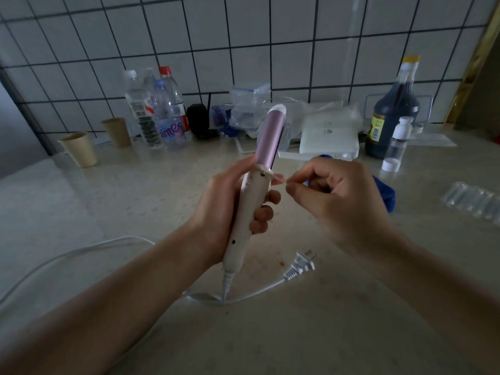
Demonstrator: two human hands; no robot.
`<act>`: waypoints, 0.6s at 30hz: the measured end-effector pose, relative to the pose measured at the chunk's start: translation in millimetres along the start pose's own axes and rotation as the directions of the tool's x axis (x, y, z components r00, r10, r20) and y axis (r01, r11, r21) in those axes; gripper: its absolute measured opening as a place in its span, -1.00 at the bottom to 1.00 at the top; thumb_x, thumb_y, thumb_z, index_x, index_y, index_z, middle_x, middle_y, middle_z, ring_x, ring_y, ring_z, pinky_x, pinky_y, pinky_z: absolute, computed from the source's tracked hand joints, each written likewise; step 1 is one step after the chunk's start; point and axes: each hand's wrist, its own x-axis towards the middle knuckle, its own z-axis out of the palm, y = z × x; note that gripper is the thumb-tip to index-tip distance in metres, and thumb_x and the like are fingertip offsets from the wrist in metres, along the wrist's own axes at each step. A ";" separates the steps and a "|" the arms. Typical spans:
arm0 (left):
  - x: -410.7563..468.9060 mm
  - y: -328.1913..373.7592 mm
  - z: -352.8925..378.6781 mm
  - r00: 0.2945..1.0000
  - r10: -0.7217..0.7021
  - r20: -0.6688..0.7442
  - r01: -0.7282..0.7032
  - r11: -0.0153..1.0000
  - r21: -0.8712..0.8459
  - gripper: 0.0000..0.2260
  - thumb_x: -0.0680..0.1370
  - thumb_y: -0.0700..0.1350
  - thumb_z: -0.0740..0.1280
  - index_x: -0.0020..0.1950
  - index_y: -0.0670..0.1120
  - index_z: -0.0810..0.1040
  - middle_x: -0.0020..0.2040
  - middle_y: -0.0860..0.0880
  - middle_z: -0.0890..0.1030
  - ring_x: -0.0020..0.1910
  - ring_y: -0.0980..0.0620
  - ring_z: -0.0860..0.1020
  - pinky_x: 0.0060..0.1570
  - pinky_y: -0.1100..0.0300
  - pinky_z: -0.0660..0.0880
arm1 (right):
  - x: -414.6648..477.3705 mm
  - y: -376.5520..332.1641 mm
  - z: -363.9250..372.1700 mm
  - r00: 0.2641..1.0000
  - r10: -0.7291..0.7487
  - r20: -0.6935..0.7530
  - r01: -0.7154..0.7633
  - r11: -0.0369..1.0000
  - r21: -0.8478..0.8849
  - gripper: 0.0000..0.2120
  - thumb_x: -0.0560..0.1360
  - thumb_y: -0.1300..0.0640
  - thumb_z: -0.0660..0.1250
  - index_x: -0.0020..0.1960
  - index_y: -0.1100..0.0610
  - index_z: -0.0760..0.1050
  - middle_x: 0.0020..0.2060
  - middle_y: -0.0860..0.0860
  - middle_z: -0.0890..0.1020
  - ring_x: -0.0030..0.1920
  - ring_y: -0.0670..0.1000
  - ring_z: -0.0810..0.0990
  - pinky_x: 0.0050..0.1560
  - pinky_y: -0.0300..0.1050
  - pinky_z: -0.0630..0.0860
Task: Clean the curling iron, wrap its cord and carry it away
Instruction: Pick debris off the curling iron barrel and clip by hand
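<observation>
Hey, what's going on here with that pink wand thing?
A person holds a curling iron upright over the counter, the left hand wrapped round its cream handle. The right hand pinches a small pale tab sticking out where the handle meets the pink barrel; exactly what it is is hard to tell. The cord lies loose and unwrapped on the counter, and its plug is not plugged in. A blue cloth lies behind the right hand.

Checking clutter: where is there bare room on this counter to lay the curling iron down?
Bare counter lies right of the plug and cord, and left, in front of the paper cups. The back, water bottles through dark bottle, is crowded.
</observation>
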 end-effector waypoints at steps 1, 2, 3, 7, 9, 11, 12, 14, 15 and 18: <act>-1.1 0.0 0.1 1.000 0.025 -0.003 -0.024 1.000 0.012 -0.50 0.60 0.19 0.29 0.17 -0.23 0.68 -0.17 -0.14 0.59 -0.45 0.05 0.44 -0.55 0.23 0.40 | 0.0 -0.8 0.2 1.000 -0.012 0.001 0.012 1.000 0.008 -0.81 0.55 0.16 0.48 -0.18 -0.08 0.62 -0.51 0.11 0.53 -0.56 0.14 0.39 -0.54 0.03 0.30; -1.8 -0.4 0.3 0.999 0.045 -0.009 -0.045 0.999 0.019 -0.49 0.62 0.19 0.25 0.18 -0.24 0.67 -0.18 -0.14 0.60 -0.46 0.05 0.45 -0.55 0.23 0.40 | -0.3 -1.4 0.3 1.000 -0.024 0.009 0.024 1.000 0.020 -0.82 0.55 0.14 0.49 -0.18 -0.09 0.62 -0.52 0.10 0.52 -0.56 0.16 0.38 -0.55 0.02 0.29; -2.9 -1.0 0.6 0.998 0.063 -0.019 -0.063 0.998 0.022 -0.50 0.65 0.19 0.22 0.15 -0.22 0.68 -0.20 -0.13 0.61 -0.46 0.05 0.45 -0.55 0.23 0.40 | -0.7 -1.7 0.7 0.999 -0.036 0.027 0.035 0.999 0.034 -0.83 0.54 0.13 0.49 -0.18 -0.08 0.63 -0.54 0.06 0.51 -0.58 0.11 0.36 -0.56 -0.03 0.27; -5.2 -1.1 3.2 0.994 0.103 -0.039 -0.102 0.994 0.037 -0.59 0.67 0.18 0.19 0.01 -0.14 0.61 -0.29 -0.08 0.58 -0.49 0.04 0.44 -0.56 0.24 0.38 | -2.8 -2.0 2.7 0.995 -0.059 0.079 0.057 0.998 0.032 -0.88 0.55 0.14 0.52 -0.16 0.01 0.66 -0.55 0.02 0.48 -0.57 -0.11 0.32 -0.51 -0.27 0.26; -5.5 -0.9 4.6 0.996 0.091 -0.018 -0.089 0.993 0.073 -0.58 0.68 0.19 0.17 0.03 -0.16 0.56 -0.29 -0.08 0.62 -0.49 0.05 0.45 -0.55 0.23 0.39 | -1.7 -1.1 1.0 0.998 -0.053 0.029 0.052 0.998 0.037 -0.88 0.53 0.08 0.50 -0.18 0.03 0.65 -0.54 0.08 0.48 -0.57 -0.07 0.31 -0.53 -0.22 0.25; -5.4 -1.1 5.5 0.997 0.079 -0.020 -0.077 0.991 0.106 -0.54 0.68 0.21 0.15 0.03 -0.19 0.55 -0.30 -0.07 0.62 -0.49 0.06 0.47 -0.55 0.23 0.40 | -0.4 -1.3 -1.1 0.999 -0.054 0.008 0.054 0.998 0.042 -0.86 0.53 0.08 0.50 -0.19 0.04 0.65 -0.55 0.08 0.47 -0.57 -0.07 0.30 -0.54 -0.23 0.23; -5.0 -1.5 5.8 0.997 0.074 -0.033 -0.071 0.992 0.105 -0.54 0.67 0.21 0.16 0.02 -0.19 0.55 -0.31 -0.08 0.60 -0.49 0.05 0.47 -0.55 0.24 0.40 | -1.2 -2.3 -0.9 0.997 -0.063 0.035 0.061 0.997 0.045 -0.86 0.54 0.12 0.50 -0.19 0.05 0.65 -0.56 0.03 0.48 -0.58 -0.12 0.31 -0.53 -0.27 0.24; -4.2 -1.9 5.8 0.996 0.067 -0.065 -0.062 0.995 0.084 -0.56 0.65 0.21 0.21 -0.01 -0.16 0.58 -0.34 -0.09 0.55 -0.49 0.03 0.49 -0.57 0.24 0.40 | -5.4 -6.3 2.5 0.985 -0.102 0.136 0.093 0.993 0.075 -0.84 0.55 0.26 0.49 -0.18 0.08 0.65 -0.53 -0.16 0.55 -0.56 -0.19 0.45 -0.48 -0.41 0.32; -3.9 -2.1 5.4 0.994 0.069 -0.079 -0.063 0.995 0.083 -0.57 0.65 0.21 0.22 -0.02 -0.14 0.59 -0.35 -0.10 0.55 -0.48 0.02 0.49 -0.57 0.23 0.41 | -7.8 -7.6 4.5 0.978 -0.121 0.170 0.107 0.990 0.091 -0.82 0.54 0.33 0.47 -0.17 0.10 0.66 -0.50 -0.25 0.58 -0.52 -0.25 0.51 -0.45 -0.46 0.36; -3.2 -2.7 3.5 0.992 0.082 -0.099 -0.071 0.992 0.105 -0.56 0.65 0.22 0.23 -0.03 -0.14 0.62 -0.33 -0.11 0.57 -0.46 0.01 0.52 -0.56 0.22 0.43 | -4.7 -5.1 4.1 0.989 -0.086 0.119 0.079 0.995 0.065 -0.81 0.54 0.30 0.49 -0.18 0.07 0.66 -0.54 -0.16 0.54 -0.55 -0.20 0.45 -0.46 -0.40 0.32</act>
